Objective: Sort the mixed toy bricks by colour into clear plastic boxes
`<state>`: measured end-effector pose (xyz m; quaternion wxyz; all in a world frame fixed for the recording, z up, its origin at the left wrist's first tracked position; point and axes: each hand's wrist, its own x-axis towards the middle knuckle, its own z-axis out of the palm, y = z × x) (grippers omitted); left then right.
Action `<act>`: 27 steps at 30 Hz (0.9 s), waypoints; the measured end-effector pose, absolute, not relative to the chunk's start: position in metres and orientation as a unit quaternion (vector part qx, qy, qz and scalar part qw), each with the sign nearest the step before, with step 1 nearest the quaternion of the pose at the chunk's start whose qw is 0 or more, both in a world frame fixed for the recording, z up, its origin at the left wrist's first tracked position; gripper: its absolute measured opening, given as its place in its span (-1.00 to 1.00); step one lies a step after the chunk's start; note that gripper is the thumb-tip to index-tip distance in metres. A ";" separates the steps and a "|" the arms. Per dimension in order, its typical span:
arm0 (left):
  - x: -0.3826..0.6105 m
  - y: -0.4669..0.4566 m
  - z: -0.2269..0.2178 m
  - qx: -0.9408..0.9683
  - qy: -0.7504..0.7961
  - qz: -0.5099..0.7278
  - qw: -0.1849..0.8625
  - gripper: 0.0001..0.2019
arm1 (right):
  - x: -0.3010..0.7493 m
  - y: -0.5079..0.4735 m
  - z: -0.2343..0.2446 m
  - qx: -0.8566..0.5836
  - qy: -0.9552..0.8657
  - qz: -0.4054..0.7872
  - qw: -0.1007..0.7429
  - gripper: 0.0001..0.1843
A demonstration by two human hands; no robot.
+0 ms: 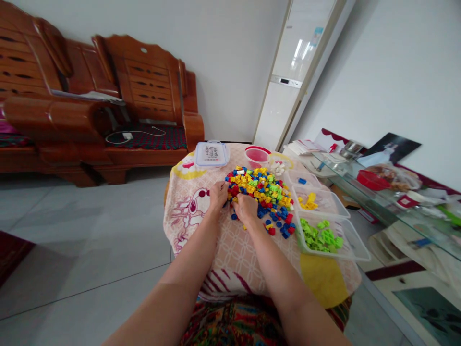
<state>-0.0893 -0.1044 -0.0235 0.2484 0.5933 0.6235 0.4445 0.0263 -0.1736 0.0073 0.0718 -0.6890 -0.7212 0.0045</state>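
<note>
A heap of small coloured bricks, red, blue, yellow and green, lies on a small table covered with a cartoon-print cloth. My left hand rests at the heap's near left edge, fingers curled down onto the bricks. My right hand lies beside it, fingers bent into the pile; what either pinches is hidden. To the right stand clear trays: one with green bricks, one with yellow bricks, one with a blue brick.
A lidded clear box and a red tub stand at the table's far edge. A wooden sofa is at the left, a glass-topped low cabinet with clutter at the right, a tall white air conditioner behind.
</note>
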 end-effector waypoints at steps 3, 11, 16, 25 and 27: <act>-0.090 -0.104 -0.024 0.595 0.622 0.445 0.247 -0.64 | 0.026 -0.172 0.001 -0.694 -0.717 -0.001 0.061 -0.71; -0.090 -0.099 -0.033 0.611 0.592 0.465 0.245 -0.75 | 0.042 -0.183 -0.004 -0.695 -0.706 0.032 0.130 -0.71; -0.090 -0.097 -0.037 0.617 0.588 0.465 0.241 -0.76 | 0.071 -0.194 0.000 -0.702 -0.664 0.047 0.255 -0.67; -0.089 -0.096 -0.038 0.618 0.599 0.454 0.231 -0.75 | 0.182 -0.197 0.011 -0.753 -0.495 -0.043 0.432 -0.59; -0.089 -0.096 -0.037 0.618 0.598 0.455 0.233 -0.75 | 0.203 -0.196 0.013 -0.766 -0.454 -0.096 0.445 -0.58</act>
